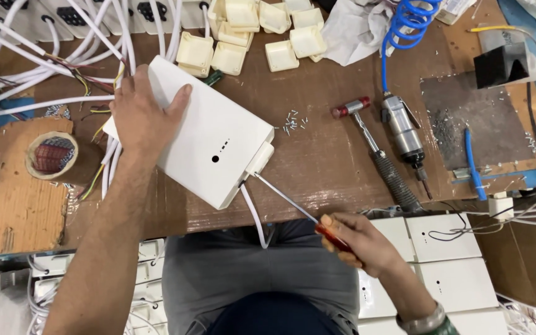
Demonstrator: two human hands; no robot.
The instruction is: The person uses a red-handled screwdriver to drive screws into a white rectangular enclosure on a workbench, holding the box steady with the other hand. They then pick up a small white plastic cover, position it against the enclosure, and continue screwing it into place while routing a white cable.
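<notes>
Box [209, 139] near the tabletop's front edge looks light, rigid, slippery; we press our left hand [141, 118] flat on it, right hand [358, 242] clenching the screwdriver [293, 208].

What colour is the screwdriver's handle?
Red, gripped in the right hand; the screwdriver shows best in the head view.

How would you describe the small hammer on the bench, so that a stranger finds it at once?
Start at the large white box under the left hand on the brown bench. To its right lies the hammer, beside a grey air tool. Only it has a red-ended head and a dark ribbed handle.
</notes>
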